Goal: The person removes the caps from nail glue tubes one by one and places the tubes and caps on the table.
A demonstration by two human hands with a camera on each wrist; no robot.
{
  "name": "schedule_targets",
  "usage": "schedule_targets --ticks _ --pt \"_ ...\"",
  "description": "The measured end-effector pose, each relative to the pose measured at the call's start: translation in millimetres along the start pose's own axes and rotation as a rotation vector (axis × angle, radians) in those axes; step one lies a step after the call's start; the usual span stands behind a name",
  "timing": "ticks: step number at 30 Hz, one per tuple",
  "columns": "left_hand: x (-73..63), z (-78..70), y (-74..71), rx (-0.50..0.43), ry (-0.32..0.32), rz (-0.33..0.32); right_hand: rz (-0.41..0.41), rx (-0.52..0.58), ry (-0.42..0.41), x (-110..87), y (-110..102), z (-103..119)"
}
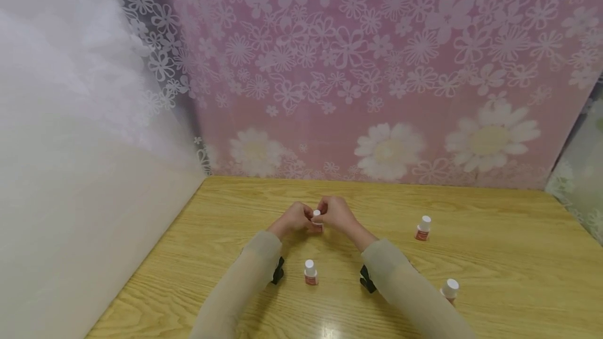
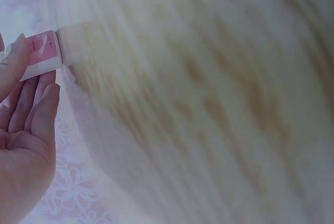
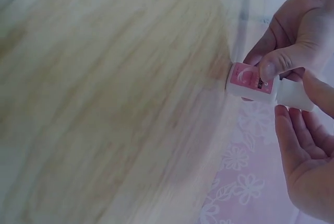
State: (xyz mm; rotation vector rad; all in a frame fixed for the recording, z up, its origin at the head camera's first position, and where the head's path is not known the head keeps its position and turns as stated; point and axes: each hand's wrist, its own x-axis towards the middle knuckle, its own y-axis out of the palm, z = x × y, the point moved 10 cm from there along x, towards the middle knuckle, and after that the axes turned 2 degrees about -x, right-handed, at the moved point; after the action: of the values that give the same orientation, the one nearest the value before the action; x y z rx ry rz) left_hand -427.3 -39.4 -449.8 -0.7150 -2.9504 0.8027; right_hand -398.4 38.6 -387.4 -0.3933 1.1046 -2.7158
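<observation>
Here, far out over the desk, a small bottle is held upright: its body is clamped by the left hand's fingers, its white cap pinched by the right's. Nearer, between the forearms, another bottle is seen standing.

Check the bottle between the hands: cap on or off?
On: right wrist view shows the white cap atop the bottle, pinched by the right hand. How tight: cannot tell.
</observation>
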Motion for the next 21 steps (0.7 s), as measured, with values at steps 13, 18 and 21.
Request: schedule_targets --ticks 13,18,21 --pt "-3.6 -12.1 1.4 0.105 0.073 0.037 -0.052 -0.056 -0.021 0.1 -3.8 2.4" --pt "-5.1 -14.6 0.3 0.130 0.065 0.003 -0.050 -0.063 -0.020 -0.5 -2.7 2.2" --pt "-6.2 -13.8 0.0 0.130 0.048 -0.017 -0.052 -0.064 -0.021 -1.8 -2.2 2.5"
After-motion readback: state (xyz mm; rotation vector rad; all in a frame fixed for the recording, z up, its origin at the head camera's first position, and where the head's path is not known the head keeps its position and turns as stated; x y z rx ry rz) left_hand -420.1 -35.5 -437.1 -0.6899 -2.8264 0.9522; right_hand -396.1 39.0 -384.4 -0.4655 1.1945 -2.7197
